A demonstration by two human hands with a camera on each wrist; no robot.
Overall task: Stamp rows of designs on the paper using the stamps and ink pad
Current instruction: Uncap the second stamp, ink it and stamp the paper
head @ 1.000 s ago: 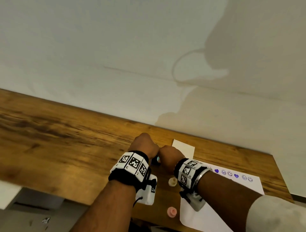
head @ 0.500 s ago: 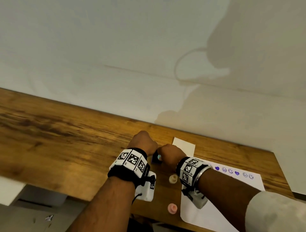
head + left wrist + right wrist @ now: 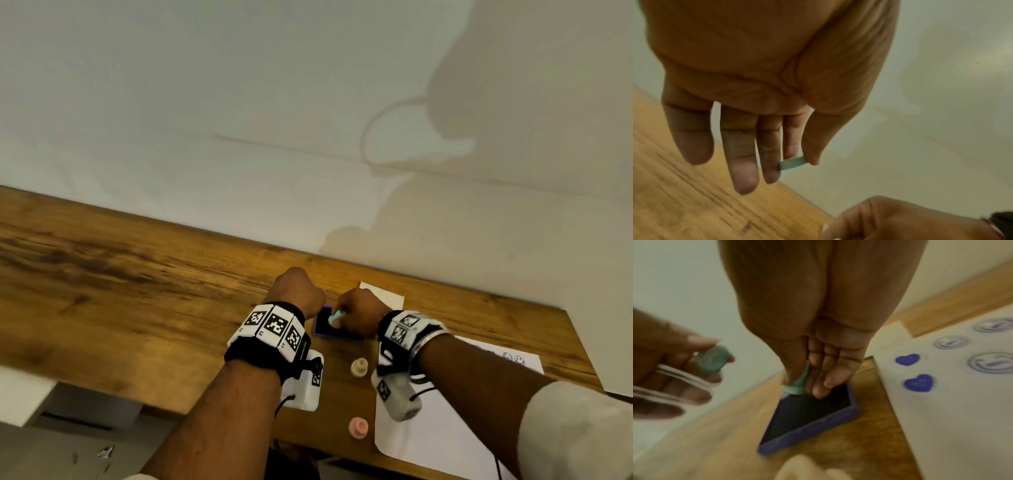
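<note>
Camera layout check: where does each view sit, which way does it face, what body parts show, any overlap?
Head: worn on the head, looks forward and down at table and wall; both forearms, left hand, right hand.
Left wrist: along the left palm; fingers pinch teal cap.
Right wrist: along the right hand, which holds teal stamp on ink pad beside paper.
Shared: both wrist views catch the opposite hand; cap, stamp and pad recur.

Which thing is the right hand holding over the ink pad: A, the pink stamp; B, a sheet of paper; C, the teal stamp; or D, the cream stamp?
C. The right hand grips the teal stamp by its stem, base down at the far edge of the ink pad; the pink stamp and cream stamp stand untouched on the table.
</note>
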